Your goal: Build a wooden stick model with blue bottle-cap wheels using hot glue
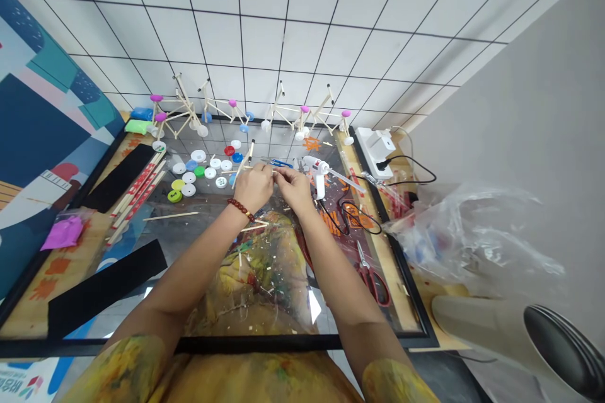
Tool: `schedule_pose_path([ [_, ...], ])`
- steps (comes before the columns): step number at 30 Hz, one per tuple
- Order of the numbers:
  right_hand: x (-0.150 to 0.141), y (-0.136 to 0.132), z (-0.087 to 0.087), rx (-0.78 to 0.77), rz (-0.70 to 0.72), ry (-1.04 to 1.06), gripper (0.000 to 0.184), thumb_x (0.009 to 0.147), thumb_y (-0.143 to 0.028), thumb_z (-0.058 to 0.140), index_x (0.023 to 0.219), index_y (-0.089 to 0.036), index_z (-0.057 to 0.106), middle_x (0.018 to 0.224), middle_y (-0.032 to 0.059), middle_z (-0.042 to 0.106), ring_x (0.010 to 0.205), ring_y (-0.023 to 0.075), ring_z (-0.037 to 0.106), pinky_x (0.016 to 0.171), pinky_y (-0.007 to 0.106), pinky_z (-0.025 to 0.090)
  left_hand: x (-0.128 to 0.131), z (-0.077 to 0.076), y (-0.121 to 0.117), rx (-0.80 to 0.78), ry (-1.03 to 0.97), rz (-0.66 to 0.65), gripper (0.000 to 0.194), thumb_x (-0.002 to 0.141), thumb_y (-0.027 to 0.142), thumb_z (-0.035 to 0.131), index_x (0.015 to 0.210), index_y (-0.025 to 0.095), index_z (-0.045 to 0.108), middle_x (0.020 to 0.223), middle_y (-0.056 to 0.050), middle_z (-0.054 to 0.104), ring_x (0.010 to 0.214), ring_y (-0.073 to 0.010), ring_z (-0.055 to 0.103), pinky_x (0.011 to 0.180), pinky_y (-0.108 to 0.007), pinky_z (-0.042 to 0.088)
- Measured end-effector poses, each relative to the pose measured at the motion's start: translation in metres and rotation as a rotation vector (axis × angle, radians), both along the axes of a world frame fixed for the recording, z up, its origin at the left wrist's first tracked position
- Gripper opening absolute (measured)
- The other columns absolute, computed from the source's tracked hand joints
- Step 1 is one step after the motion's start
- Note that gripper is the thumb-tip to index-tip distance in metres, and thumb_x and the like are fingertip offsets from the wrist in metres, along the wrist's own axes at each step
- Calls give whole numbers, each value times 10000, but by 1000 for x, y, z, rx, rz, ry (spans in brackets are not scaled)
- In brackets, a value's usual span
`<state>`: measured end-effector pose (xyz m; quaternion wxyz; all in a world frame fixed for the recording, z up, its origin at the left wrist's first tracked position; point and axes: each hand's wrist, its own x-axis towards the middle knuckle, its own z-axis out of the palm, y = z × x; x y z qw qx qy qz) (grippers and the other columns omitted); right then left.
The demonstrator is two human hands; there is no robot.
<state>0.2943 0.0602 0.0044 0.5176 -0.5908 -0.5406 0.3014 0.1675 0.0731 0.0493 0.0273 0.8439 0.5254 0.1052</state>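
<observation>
My left hand point(254, 187) and my right hand point(293, 190) meet at the middle of a glass-topped table, their fingertips pinching thin wooden sticks point(244, 165) between them. One stick rises at a slant from my left fingers, with a dark tip. A hot glue gun point(317, 170) lies just right of my right hand. Just left of my left hand are scattered plastic bottle caps point(198, 156) in white, blue, green, yellow and red. A red-beaded bracelet point(241, 209) circles my left wrist.
Stick-and-cap models point(227, 107) stand along the far edge. Red-handled scissors point(373, 280) lie at the right, near a power strip point(375, 148) with cords. A clear plastic bag point(472, 233) sits right. Black strips point(106, 286) and bundled sticks point(137, 195) lie left.
</observation>
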Motion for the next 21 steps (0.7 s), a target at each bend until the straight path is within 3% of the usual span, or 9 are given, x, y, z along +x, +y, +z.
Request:
schedule_pose_path([
  [14,3,1,-4,31,-19,-40,201,844,-236,584,894,-215,777,1003,47,783,972,215,714,953,384,537,-1,-3,1,24,8,2,292,953,290,446,1101,157,660,1069,-132,691,939,-288,677,761,-376,488],
  [21,0,3,-6,-16,-42,44,263,785,-256,640,1009,-180,753,934,63,779,832,196,721,863,354,569,-1,-1,0,11,7,8,292,954,264,445,1131,160,654,1084,-138,687,963,-285,676,765,-372,486],
])
